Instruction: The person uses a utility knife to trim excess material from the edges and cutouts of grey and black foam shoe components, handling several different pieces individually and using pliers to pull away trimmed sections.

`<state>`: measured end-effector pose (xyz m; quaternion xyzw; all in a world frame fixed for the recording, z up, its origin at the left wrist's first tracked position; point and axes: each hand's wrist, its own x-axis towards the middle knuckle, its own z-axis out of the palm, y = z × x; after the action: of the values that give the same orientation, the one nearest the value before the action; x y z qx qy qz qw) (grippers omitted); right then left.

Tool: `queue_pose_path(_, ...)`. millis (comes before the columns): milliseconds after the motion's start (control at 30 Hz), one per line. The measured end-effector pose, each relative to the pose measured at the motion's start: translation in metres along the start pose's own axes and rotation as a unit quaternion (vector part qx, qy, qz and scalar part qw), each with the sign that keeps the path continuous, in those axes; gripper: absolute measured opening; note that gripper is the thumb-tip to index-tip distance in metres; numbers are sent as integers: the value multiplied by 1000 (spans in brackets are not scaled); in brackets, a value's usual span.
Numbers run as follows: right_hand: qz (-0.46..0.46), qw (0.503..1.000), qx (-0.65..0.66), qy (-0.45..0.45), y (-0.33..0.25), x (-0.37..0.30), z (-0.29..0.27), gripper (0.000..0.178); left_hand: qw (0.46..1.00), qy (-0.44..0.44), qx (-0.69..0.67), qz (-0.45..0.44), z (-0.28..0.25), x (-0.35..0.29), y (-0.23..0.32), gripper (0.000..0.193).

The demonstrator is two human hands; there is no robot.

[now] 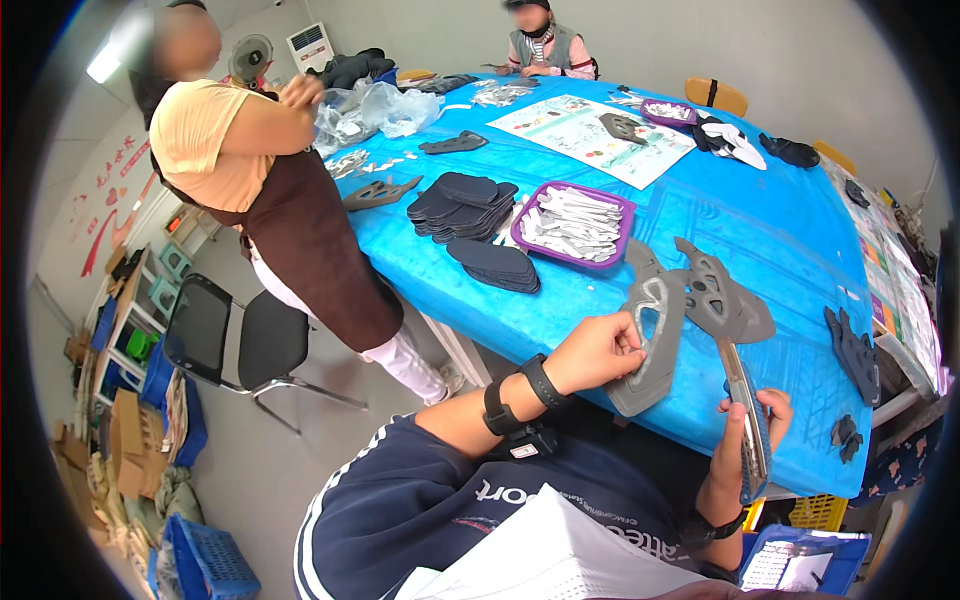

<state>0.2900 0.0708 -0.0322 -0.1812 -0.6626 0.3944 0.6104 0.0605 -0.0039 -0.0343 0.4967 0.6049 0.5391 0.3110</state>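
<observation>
Head view: grey cutout piece in the left hand, long narrow tool in the right.

Left hand (597, 352): one, thumb and fingers pinched together on the left edge of a grey cutout piece (662, 372). Piece is long and flat, pierced by openings, held tilted at the near edge of the table.

Right hand (730, 460): one, fingers closed around a long narrow tool (757, 440), greyish, exact kind unclear. Tool points up toward the table; its tip is close to the lower edge of the neighbouring grey pieces (722, 300), contact not determinable.

Beyond the hands, on a blue table cover (760, 215): purple basket (629, 232), filled with white strips (570, 225); to its left, two groups of dark oval pads (493, 265), stacked; farther off, a white printed sheet (560, 125) with one dark grey piece (623, 127) on it; a second, smaller purple basket (668, 112) beside the sheet; clear plastic bags (398, 108) at the far left.

Surroundings: a standing person in a brown apron (315, 240), left side; a seated person (550, 50), far side; black chair (272, 340), on the floor at left.
</observation>
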Motion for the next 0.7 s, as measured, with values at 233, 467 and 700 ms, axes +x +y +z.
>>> queue_pose_path(233,52,995,-9,-89,4,2,5,27,985,-59,162,22,7,8,-6,14)
queue_pose_path(467,134,987,59,-63,10,-3,9,28,997,-40,70,3,11,12,-13,16)
queue_pose_path(700,164,981,42,-90,16,2,17,28,993,-21,117,2,14,13,-18,14)
